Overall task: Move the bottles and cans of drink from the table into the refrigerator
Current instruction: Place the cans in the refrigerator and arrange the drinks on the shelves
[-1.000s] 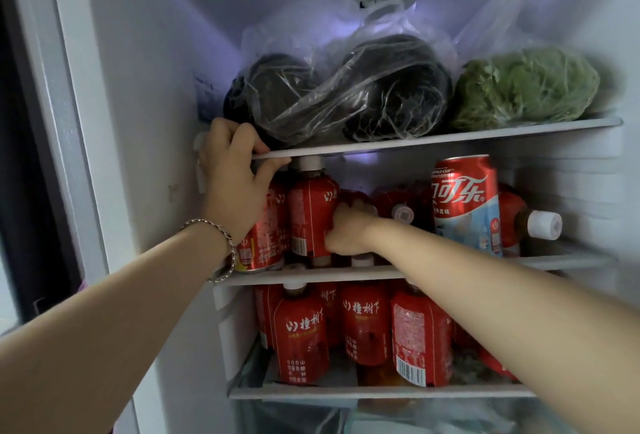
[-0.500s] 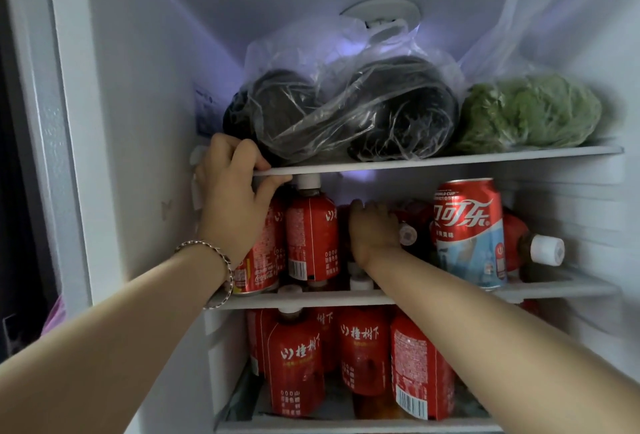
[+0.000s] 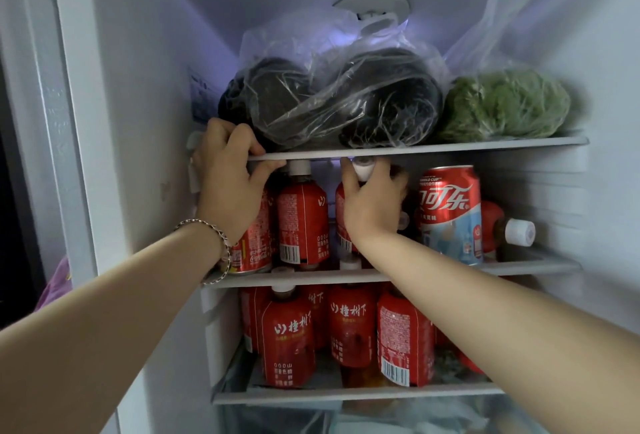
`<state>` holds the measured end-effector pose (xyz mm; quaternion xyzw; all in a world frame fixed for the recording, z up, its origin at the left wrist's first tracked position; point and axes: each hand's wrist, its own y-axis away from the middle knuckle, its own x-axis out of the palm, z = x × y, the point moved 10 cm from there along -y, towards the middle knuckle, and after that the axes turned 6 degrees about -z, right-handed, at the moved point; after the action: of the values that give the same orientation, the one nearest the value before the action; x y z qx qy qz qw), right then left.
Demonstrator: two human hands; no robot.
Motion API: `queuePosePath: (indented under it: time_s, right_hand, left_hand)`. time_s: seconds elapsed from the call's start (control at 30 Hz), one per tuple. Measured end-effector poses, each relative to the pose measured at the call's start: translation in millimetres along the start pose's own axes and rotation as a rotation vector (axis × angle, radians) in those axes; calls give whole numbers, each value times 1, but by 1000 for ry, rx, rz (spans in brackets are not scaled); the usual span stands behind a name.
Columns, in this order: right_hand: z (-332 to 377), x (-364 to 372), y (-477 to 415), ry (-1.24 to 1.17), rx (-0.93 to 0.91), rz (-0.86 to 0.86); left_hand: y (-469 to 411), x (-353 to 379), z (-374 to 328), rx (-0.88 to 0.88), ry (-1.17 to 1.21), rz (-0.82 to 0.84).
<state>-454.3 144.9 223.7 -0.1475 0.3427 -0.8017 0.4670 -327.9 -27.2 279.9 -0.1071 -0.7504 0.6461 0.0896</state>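
I look into an open refrigerator. My left hand (image 3: 228,174) grips the front edge of the top shelf (image 3: 485,144) at its left end. My right hand (image 3: 372,201) holds a red bottle with a white cap (image 3: 362,168) upright on the middle shelf (image 3: 526,265), its cap just under the top shelf. Left of it stand another red bottle (image 3: 303,215) and a red can (image 3: 254,246). On the right, a cola can (image 3: 450,212) stands, with a red bottle (image 3: 509,231) lying on its side behind it. Several red bottles (image 3: 351,322) fill the lower shelf.
On the top shelf lie a clear bag of dark items (image 3: 339,97) and a bag of green vegetables (image 3: 505,108). The refrigerator's left wall (image 3: 145,122) is close to my left hand. A clear drawer (image 3: 381,419) sits below the lower shelf.
My right hand has risen from low on the middle shelf and now holds a bottle upright near its neck. My left hand stays on the top shelf's edge. The view has tilted upward.
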Motion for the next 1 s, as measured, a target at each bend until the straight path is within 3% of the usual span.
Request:
queuePosePath:
  time_s: [0.13,0.37,0.6,0.7,0.77,0.87,1.0]
  right_hand:
    - [6,13,-2,55,-111,162]
    - [-23,69,-32,304,23,525]
    - [-6,36,-11,462,-62,311]
    - [38,8,42,442,-416,159]
    - [45,11,74,352,-510,304]
    - [21,41,82,277,-234,615]
    - [9,69,65,275,-17,674]
  left_hand:
    - [0,3,4,-34,-4,13]
    - [1,4,5,-54,50,37]
    - [1,5,7,-41,67,30]
    - [2,5,7,-43,55,27]
    - [1,5,7,-45,66,24]
    - [0,6,8,-39,104,34]
    - [1,5,7,-22,92,20]
